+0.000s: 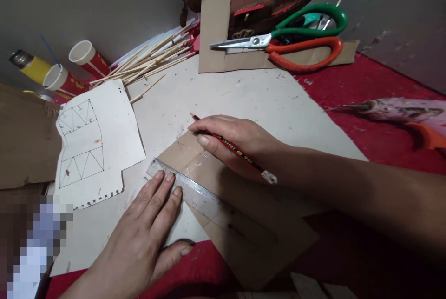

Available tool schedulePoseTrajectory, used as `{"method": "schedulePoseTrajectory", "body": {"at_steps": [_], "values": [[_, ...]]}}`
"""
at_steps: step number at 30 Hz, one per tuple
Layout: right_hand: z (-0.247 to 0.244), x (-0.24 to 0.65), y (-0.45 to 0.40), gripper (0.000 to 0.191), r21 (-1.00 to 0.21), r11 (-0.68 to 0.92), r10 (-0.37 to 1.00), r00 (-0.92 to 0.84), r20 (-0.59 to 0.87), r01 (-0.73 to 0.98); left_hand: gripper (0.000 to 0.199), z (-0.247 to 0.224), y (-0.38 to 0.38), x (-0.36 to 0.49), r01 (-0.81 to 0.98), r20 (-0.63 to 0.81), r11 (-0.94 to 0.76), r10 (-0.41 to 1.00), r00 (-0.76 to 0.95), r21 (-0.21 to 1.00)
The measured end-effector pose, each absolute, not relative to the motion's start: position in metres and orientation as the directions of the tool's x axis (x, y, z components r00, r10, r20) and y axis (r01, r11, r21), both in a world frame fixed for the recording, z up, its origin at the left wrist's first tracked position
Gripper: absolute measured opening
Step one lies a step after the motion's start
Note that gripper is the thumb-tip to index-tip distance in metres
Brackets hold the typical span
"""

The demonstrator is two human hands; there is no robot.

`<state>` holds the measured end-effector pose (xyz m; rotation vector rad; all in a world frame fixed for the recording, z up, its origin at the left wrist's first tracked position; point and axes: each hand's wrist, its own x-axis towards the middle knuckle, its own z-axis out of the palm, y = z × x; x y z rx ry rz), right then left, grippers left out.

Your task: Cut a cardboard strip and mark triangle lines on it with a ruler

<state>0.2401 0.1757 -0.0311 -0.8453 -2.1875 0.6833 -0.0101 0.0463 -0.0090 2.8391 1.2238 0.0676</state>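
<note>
A red and black pencil (234, 149) is gripped between the thumb and fingers of my right hand (244, 143), its tip pointing up and left, just past the far edge of a piece of brown cardboard (240, 182). My left hand (142, 224) lies spread, its fingertips pressing on a clear ruler (205, 199). That ruler slants across the cardboard, and its near end falls in shadow. Faint marks show on the cardboard between the ruler and my right hand. Beneath is a large pale board (167, 103).
Left of the board lies a torn paper (118, 150) with truss drawings. Wooden sticks (153, 59) and red cups (81, 52) stand behind. Scissors (258, 41) with green and orange handles rest on cut cardboard (213, 57). A pink glue gun (400, 108) lies right on red cloth (334, 89).
</note>
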Motion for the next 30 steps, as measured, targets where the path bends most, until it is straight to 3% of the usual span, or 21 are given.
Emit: {"method": "schedulePoseTrajectory", "body": {"at_steps": [15, 30], "values": [[-0.0314, 0.2397, 0.1792, 0.03, -0.67, 0.638, 0.728, -0.579, 0.367, 0.378, 0.075, -0.0062, 0.0487, -0.0088, 0.744, -0.049, -0.665, 0.743, 0.668, 0.068], [-0.0315, 0.2392, 0.1795, 0.031, -0.659, 0.645, 0.727, -0.578, 0.371, 0.388, 0.076, -0.0067, 0.0493, -0.0045, 0.757, -0.02, -0.646, 0.759, 0.651, 0.099]]}}
